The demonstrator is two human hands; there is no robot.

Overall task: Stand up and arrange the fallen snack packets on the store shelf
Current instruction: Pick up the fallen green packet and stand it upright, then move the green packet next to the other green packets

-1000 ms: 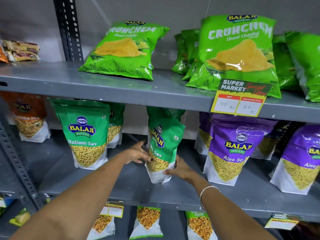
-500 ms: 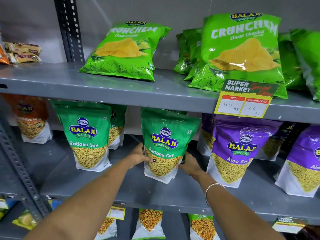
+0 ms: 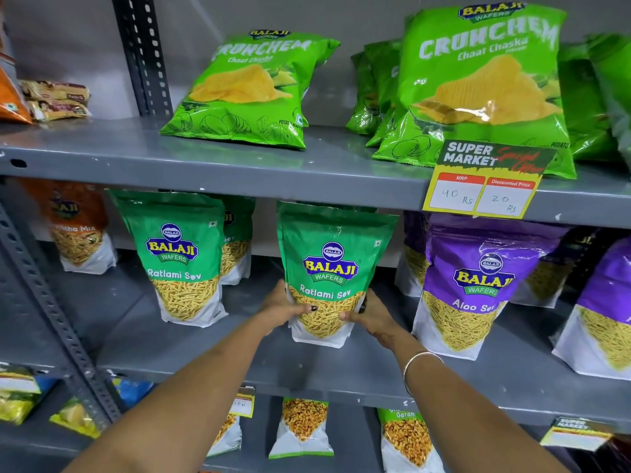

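A green Ratlami Sev packet [image 3: 329, 264] stands upright and faces me on the grey middle shelf [image 3: 211, 349]. My left hand [image 3: 281, 307] grips its lower left edge and my right hand [image 3: 370, 312] grips its lower right edge, thumbs on the front. Another Ratlami Sev packet [image 3: 179, 257] stands upright to the left, with one more behind it. Purple Aloo Sev packets [image 3: 474, 285] stand upright to the right. On the upper shelf a green Crunchem chips packet [image 3: 252, 93] lies leaning back, and a bigger Crunchem packet [image 3: 485, 87] leans against others.
An orange mix packet [image 3: 78, 227] stands at the far left of the middle shelf. A price tag [image 3: 485, 189] hangs from the upper shelf's front edge. A perforated steel upright [image 3: 44, 302] slants at the left. Small packets [image 3: 302, 428] stand on the lower shelf.
The held Ratlami Sev packet turned from side-on to face forward and now stands squarely upright. Both hands shifted to grip its lower edges.
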